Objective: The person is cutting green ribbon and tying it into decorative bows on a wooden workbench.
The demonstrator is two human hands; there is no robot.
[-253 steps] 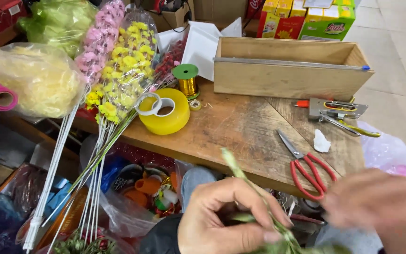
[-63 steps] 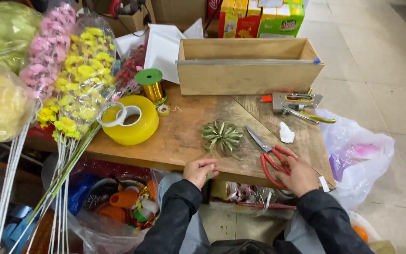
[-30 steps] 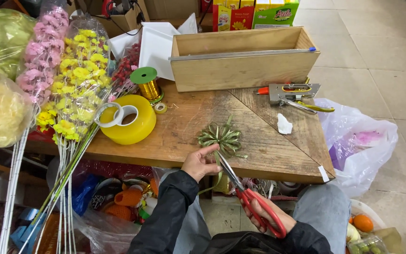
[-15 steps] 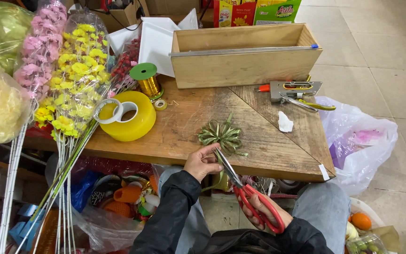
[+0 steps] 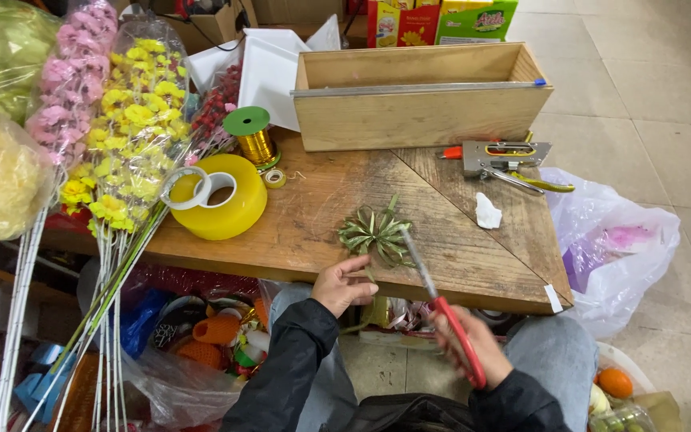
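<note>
— What were the hands doing at that moment?

— The left hand sat at the near edge of the wooden counter, fingers curled and pinching a thin greenish strand that ran from the ribbon bow down past the counter's edge. The right hand was closed around the red handles of the scissors, held below the counter edge, with the blades angled up so that their tip was at the bow.

— And the bow itself?

— It lay on the counter, just beyond the left hand, a flat rosette of green-gold loops spread out like a star. I'd judge the looping finished, since the rosette looked full and tied at its centre. What seemed left was trimming: the loose tail was not yet cut, as far as I could tell. Whether the blades were open or shut was too blurred to say.

— What else was around?

— A big yellow tape roll with a smaller white roll resting on it, well to the left of the bow. A spool of gold wire with a green cap stood behind that. A staple gun lay to the right, in front of a long wooden box, and a small white scrap sat between the staple gun and the bow. Wrapped yellow and pink artificial flowers leaned at the counter's left end.
</note>
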